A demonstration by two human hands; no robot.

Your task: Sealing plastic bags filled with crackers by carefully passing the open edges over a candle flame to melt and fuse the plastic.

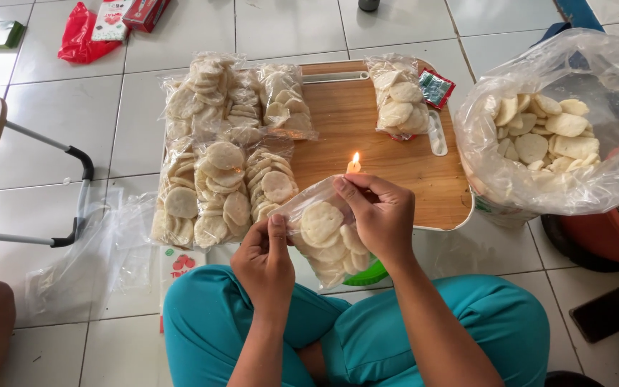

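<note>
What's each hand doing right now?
Left hand: closed, pinching the cracker bag.
Right hand: closed, holding the bag's top edge by the candle flame.

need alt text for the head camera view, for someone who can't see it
Seen from above, a seated person's left hand and right hand hold a clear bag of crackers with its top edge beside a candle flame. Filled bags lie on the wooden board ahead, and a big open sack of crackers stands at right.

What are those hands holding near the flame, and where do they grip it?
Both hands hold a clear bag of crackers by its open top edge, left hand and right hand pinching it.
</note>
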